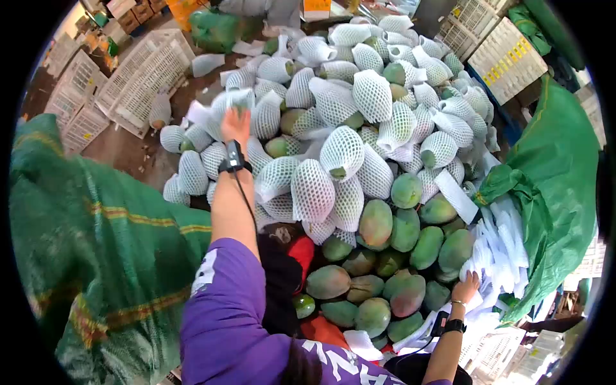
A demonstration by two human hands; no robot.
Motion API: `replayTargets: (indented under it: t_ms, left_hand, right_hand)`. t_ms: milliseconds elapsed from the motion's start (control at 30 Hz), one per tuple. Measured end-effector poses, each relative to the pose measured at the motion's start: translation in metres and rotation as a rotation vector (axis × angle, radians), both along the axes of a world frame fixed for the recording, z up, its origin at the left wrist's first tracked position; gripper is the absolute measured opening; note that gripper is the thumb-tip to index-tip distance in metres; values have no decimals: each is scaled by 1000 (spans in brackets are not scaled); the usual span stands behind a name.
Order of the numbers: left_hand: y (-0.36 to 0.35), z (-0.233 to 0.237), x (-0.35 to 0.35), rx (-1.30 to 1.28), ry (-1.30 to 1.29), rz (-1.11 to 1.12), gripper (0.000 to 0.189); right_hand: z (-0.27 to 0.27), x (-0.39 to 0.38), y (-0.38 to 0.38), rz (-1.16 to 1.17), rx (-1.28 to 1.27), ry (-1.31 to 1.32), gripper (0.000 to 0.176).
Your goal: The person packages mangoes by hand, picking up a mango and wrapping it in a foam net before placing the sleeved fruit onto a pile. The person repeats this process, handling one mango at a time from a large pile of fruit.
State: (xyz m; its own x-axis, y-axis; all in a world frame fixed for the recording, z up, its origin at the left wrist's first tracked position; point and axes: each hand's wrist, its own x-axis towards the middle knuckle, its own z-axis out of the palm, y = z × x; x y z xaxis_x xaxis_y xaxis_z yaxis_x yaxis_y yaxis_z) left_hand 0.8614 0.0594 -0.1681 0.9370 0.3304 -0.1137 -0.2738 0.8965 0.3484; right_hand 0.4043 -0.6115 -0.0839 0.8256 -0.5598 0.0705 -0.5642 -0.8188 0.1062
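My left hand [236, 125] is stretched out over the left part of the pile. Its slightly blurred fingers are on a mango in a white foam net sleeve [226, 102], which partly covers the fingertips. Lower right, my right hand [465, 289] has its fingers curled on the loose, flat foam net sleeves [494, 250]. Bare green and reddish mangoes [405, 292] lie in front of me, left of that hand. Beyond them rises a large heap of mangoes in foam nets [340, 151].
Green woven sacking [109, 250] bulges at my left, and more green sacking [552, 173] stands at the right. White plastic crates [144, 80] sit on the floor at the far left. Another white crate [507, 61] is at the back right. A person in grey [273, 9] is at the far side.
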Motion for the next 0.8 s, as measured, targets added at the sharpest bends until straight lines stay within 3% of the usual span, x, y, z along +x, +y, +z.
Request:
replayTargets:
  t_ms: [67, 100, 133, 167, 200, 233, 267, 300, 367, 400, 433, 500, 533, 567, 600, 633, 667, 700, 733, 767, 800]
  left_hand:
    - [-19, 62, 0, 26, -183, -109, 23]
    - [-36, 94, -3, 88, -15, -41, 22]
    - [-41, 93, 5, 137, -48, -135, 22]
    - [-61, 92, -3, 590, -110, -139, 20]
    - [-90, 93, -13, 1041, -175, -138, 22]
    - [-136, 111, -54, 1006, -321, -265, 22]
    - [-183, 132, -98, 961, -456, -402, 22]
    - [-238, 122, -132, 955, -614, -701, 35]
    - [-346, 98, -198, 1000, -906, -1336, 66]
    - [-346, 157, -258, 1222, -1011, -1328, 85]
    - [-370, 139, -293, 1298, -1023, -1557, 94]
    - [-385, 123, -353, 1296, -947, -1471, 88]
    - [-391, 114, -377, 1312, -1044, -1347, 78]
    - [-397, 100, -395, 1333, -1045, -1497, 68]
    - [-403, 81, -412, 1265, -1117, -1462, 62]
    - [-407, 66, -425, 1054, -1082, -1615, 53]
    - [-400, 67, -436, 1137, -991, -1547, 41]
    - [-396, 67, -442, 1177, -980, -1630, 33]
    - [-396, 64, -445, 1467, -904, -1699, 30]
    - [-388, 46, -456, 1687, -965, -1698, 35]
    - [-378, 41, -458, 1689, -982, -1701, 36]
  right_hand:
    - [30, 10, 13, 23, 73, 45, 51]
    - [52, 20, 37, 26, 79, 55, 51]
    - [78, 30, 70, 71, 117, -163, 54]
    - [91, 33, 94, 115, 156, -384, 56]
    - [91, 30, 108, 193, 137, -442, 60]
    - [88, 28, 127, 218, 202, -550, 57]
    - [93, 28, 147, 170, 334, -409, 53]
    - [102, 30, 165, 119, 460, -266, 50]
    - [84, 18, 163, 135, 720, -251, 40]
    - [77, 9, 158, 136, 781, -408, 36]
    - [72, -4, 147, 31, 930, -483, 33]
    - [92, -29, 142, -11, 974, -227, 35]
    - [97, -44, 144, 21, 1004, -115, 35]
    - [92, -57, 146, -36, 1065, 117, 33]
    - [87, -70, 147, -71, 1101, 382, 30]
    - [82, -81, 148, -74, 1117, 645, 28]
    - [52, -95, 152, -63, 1229, 569, 27]
    - [22, -110, 156, -53, 1346, 494, 26]
    - [-7, -126, 162, -42, 1464, 425, 26]
    - [-15, -135, 176, 57, 1510, 344, 29]
    - [-14, -132, 172, 46, 1352, 318, 28]
